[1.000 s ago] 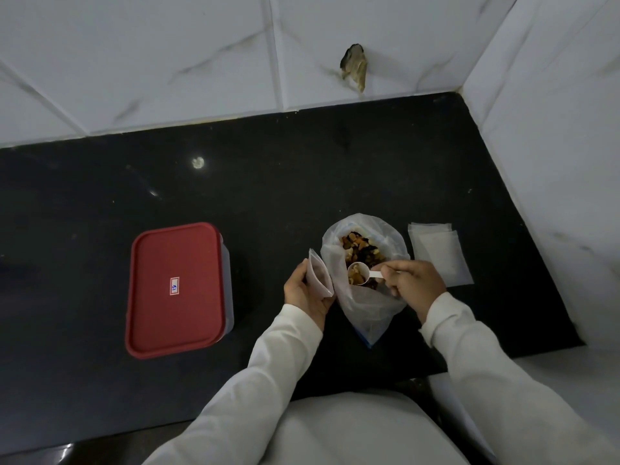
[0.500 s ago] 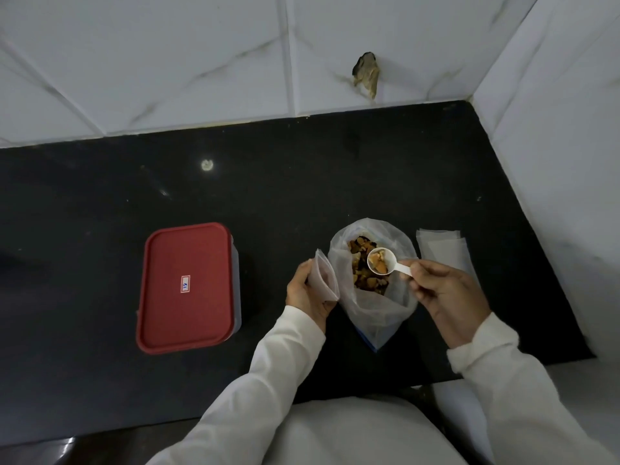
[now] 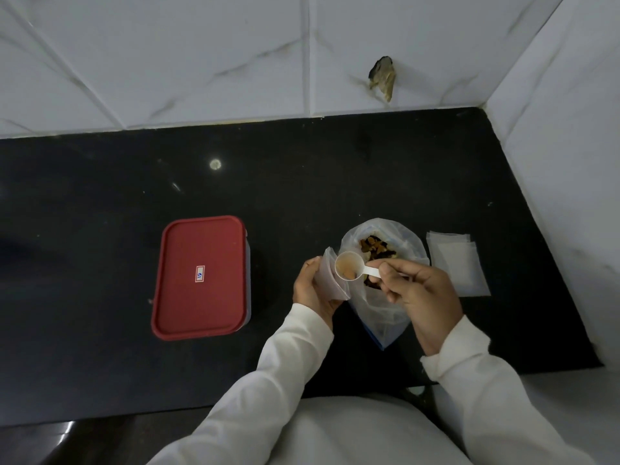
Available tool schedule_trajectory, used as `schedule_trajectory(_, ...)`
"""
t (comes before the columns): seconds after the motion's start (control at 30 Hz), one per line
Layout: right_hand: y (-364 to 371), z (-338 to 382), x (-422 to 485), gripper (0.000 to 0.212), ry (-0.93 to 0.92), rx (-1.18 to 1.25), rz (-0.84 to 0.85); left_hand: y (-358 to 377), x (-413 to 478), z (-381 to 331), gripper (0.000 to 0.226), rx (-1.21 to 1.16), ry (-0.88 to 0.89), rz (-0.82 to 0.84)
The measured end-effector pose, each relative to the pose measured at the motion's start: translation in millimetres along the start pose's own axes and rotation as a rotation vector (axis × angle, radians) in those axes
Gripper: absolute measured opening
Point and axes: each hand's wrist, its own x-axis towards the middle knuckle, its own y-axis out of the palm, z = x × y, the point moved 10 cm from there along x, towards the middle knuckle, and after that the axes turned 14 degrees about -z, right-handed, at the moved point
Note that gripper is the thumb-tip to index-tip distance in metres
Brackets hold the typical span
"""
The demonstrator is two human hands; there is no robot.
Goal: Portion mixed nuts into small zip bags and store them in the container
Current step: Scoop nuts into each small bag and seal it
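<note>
A large clear bag of mixed nuts (image 3: 385, 250) stands open on the black counter (image 3: 302, 182). My right hand (image 3: 421, 293) pinches the handle of a small white scoop (image 3: 350, 266) holding a few nuts. The scoop's bowl sits over the mouth of a small zip bag (image 3: 330, 276), which my left hand (image 3: 310, 290) holds upright just left of the big bag. A container with a red lid (image 3: 201, 276) sits shut to the left.
A stack of flat empty zip bags (image 3: 456, 263) lies right of the nut bag. White tiled walls close the counter at the back and on the right. The counter's front edge runs just before my body.
My right hand lifted the loaded scoop out of the big bag and carried it left to the mouth of the small bag. My left hand kept the small bag in place.
</note>
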Motion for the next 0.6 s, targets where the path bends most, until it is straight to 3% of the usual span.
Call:
schedule_trajectory(0.2,-2.0,8.6,-5.4,0.019,-0.175,-0.196,-0.031,0.4,0.9,-3.0,0.03,-0.024,0.033,0.036)
schedule_trajectory(0.4,4.2,34.8,-19.9,0.016,-0.567,-0.409,-0.091,-3.6,5.3,-3.4,0.03,0.014,0.075,-0.03)
schedule_trajectory(0.6,20.2,51.3,-41.1,0.033,-0.792,-0.465,-0.081,-1.2,5.0,0.7,0.036,0.019,0.079,-0.045)
